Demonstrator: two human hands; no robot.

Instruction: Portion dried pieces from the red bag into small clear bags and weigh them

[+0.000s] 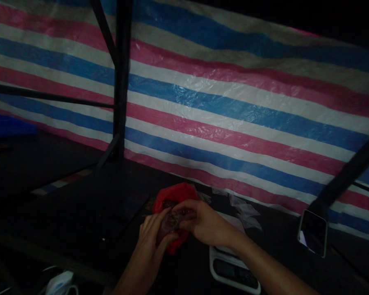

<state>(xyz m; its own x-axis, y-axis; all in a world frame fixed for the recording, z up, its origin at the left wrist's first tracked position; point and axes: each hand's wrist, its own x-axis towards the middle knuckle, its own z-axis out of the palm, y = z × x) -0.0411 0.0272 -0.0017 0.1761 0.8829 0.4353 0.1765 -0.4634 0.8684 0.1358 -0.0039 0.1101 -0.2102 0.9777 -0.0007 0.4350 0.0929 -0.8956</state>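
Observation:
My left hand (152, 233) and my right hand (204, 223) meet over a dark table, both gripping a small clear plastic bag (171, 221) with dark bits inside. Right behind the hands lies a red plastic bag (172, 194), partly hidden by them. My right forearm passes over a small white digital scale (233, 274). The light is dim, so the contents of the clear bag are hard to make out.
Several small clear bags (244, 213) lie scattered behind the scale. A phone (313, 232) leans upright at the right. A striped red, white and blue tarp (233, 106) forms the back wall. Black frame posts (121, 82) stand left. A white object (60, 283) sits at bottom left.

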